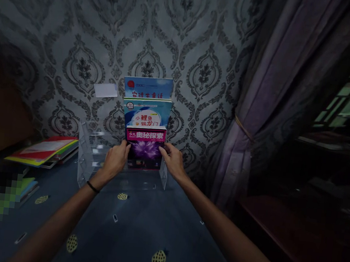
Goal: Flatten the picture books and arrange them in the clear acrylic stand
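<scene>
A book with a purple and magenta cover stands upright in a clear tiered rack. My left hand grips its left edge, thumb and fingers closed. At the opposite edge, my right hand pinches the same book. Behind it, one tier higher, rises a light-blue book with a round white title patch. The rearmost is another blue book with red lettering, its lower part hidden. All three sit toward the rack's right side, and their covers face me.
Several books and colourful folders lie piled at the left on the blue patterned tablecloth. A white card shows above the rack's left part. Patterned wallpaper backs the table; a tied curtain hangs at the right.
</scene>
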`<state>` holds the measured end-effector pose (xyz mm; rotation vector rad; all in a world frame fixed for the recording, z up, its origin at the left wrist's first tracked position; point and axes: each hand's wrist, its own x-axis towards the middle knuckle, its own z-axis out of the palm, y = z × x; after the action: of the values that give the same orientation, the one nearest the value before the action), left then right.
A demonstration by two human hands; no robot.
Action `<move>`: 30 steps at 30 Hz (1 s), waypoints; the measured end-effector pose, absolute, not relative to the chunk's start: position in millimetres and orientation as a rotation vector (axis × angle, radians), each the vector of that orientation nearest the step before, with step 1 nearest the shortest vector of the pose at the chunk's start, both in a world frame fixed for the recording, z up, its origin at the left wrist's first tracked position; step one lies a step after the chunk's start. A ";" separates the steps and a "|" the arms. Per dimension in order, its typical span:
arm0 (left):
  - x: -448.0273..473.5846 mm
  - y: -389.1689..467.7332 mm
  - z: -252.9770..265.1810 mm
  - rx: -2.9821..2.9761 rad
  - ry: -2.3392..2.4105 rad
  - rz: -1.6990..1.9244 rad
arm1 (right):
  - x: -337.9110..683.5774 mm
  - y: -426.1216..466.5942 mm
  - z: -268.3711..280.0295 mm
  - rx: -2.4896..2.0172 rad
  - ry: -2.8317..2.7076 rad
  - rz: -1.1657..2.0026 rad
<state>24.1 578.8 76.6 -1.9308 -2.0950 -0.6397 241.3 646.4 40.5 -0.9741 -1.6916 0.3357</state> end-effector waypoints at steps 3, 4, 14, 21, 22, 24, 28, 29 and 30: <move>24.1 581.2 77.5 -1.937 -2.092 -0.663 | 240.0 648.8 39.4 -0.950 -1.652 0.384; 23.9 582.1 77.4 -1.940 -2.091 -0.672 | 239.4 649.7 38.9 -0.943 -1.639 0.399; 19.0 592.1 70.0 -1.999 -2.033 -0.806 | 239.7 650.4 39.4 -0.936 -1.614 0.377; 17.7 594.0 74.4 -2.026 -2.048 -0.794 | 240.3 650.9 41.9 -0.958 -1.631 0.338; 17.4 593.5 75.1 -2.030 -2.050 -0.786 | 240.3 651.0 41.8 -0.960 -1.633 0.347; 17.0 592.0 76.3 -2.037 -2.057 -0.772 | 240.5 651.0 41.2 -0.963 -1.646 0.373; 18.2 589.2 78.6 -2.026 -2.084 -0.733 | 242.5 649.8 40.6 -0.958 -1.685 0.428; 18.9 588.7 79.2 -2.019 -2.090 -0.721 | 243.1 649.5 40.7 -0.957 -1.689 0.432; 19.8 588.4 79.8 -2.013 -2.095 -0.709 | 243.8 649.3 40.7 -0.957 -1.692 0.431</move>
<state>19.8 588.4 79.8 -2.0129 -2.0946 -0.7087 243.8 649.3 40.7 -0.9574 -1.6917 0.4311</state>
